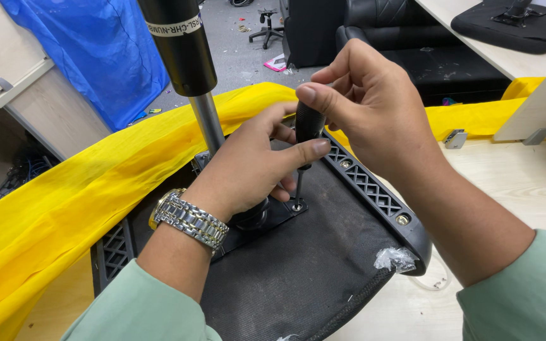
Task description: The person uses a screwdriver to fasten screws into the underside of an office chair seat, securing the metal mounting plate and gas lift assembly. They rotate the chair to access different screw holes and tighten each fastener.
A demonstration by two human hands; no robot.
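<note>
Black-handled screwdriver stands near vertical, long axis up-down with a slight lean, tip down on a screw in the black mounting plate at the middle of the upturned chair seat. We have one screwdriver: dark rounded handle, thin steel shank. Our right hand has its fingers clenched round the handle top. Our left hand, wearing a steel wristwatch, wraps its fingers around the lower handle, thumb across the front. Seat is black mesh fabric with a lattice plastic rim on the right; two more screws show in that rim. One gas-lift column rises just left of the hands, black cylinder over a chrome rod. Yellow cloth lies across the bench on the far side of the seat.
</note>
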